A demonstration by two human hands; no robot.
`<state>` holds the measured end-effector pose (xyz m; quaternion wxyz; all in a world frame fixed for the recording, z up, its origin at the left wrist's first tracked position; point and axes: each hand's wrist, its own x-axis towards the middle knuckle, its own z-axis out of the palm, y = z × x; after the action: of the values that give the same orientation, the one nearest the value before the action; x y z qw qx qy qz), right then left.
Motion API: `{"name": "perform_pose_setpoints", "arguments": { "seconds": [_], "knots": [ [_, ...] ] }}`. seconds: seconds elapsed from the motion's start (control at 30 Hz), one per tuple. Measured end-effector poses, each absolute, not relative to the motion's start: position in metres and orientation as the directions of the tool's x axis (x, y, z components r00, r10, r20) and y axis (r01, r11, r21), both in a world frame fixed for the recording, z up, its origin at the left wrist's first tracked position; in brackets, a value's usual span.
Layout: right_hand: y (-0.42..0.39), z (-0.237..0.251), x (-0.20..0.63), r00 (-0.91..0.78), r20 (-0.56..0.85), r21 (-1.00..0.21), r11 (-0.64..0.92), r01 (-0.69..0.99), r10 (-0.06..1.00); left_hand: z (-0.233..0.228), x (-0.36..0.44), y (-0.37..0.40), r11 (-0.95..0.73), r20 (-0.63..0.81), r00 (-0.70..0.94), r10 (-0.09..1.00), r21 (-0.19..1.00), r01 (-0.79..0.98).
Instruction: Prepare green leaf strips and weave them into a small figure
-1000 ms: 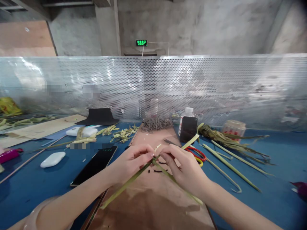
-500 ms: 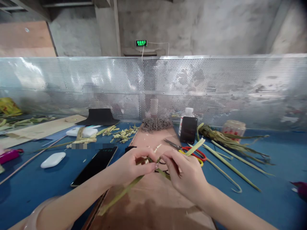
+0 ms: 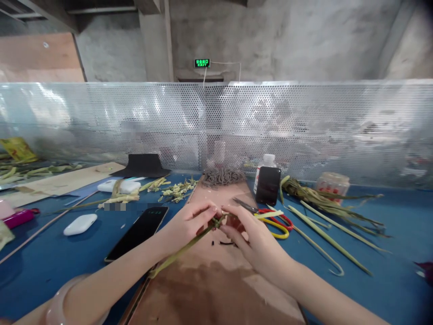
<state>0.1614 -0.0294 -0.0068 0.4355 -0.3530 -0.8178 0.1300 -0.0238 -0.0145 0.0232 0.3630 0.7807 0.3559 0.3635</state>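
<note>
Currently both grips pinch green leaf strip (image 3: 189,246) at knot above brown board (image 3: 216,289): left hand (image 3: 189,223) on near-left side, right hand (image 3: 252,239) right. Strip's long axis trails near-left; pale end points right toward scissors (image 3: 270,216).

Long green flat leaf strip (image 3: 182,249): knotted/folded at far end, raised w/ tail slanting down-left over brown board; pale yellowish tip pointing right, approx. level, above the board.
</note>
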Motion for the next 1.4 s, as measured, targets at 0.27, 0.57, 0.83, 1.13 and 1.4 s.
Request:
{"name": "perform_pose_setpoints", "arguments": {
  "seconds": [0.27,0.57,0.83,1.13,1.4],
  "knots": [
    [-0.028,-0.004,0.166,-0.230,0.458,-0.801,0.511,0.313,0.859,0.021,-0.025,-0.013,-0.595,0.475,0.369,0.799,0.717,0.363],
    [-0.031,-0.005,0.165,-0.160,0.491,-0.843,0.514,0.161,0.856,0.020,-0.025,-0.022,-0.704,0.632,0.377,0.677,0.408,0.581],
    [-0.030,-0.015,0.158,-0.202,0.443,-0.862,0.477,0.173,0.874,0.023,-0.014,-0.025,-0.604,0.473,0.403,0.784,0.731,0.318],
    [-0.025,-0.017,0.158,-0.226,0.571,-0.644,0.602,0.472,0.789,0.006,-0.014,-0.015,-0.493,0.429,0.391,0.815,0.867,0.077],
    [-0.025,-0.021,0.161,-0.271,0.699,-0.356,0.651,0.670,0.661,0.004,-0.010,-0.013,-0.472,0.424,0.367,0.828,0.880,0.047]
  ]
}}
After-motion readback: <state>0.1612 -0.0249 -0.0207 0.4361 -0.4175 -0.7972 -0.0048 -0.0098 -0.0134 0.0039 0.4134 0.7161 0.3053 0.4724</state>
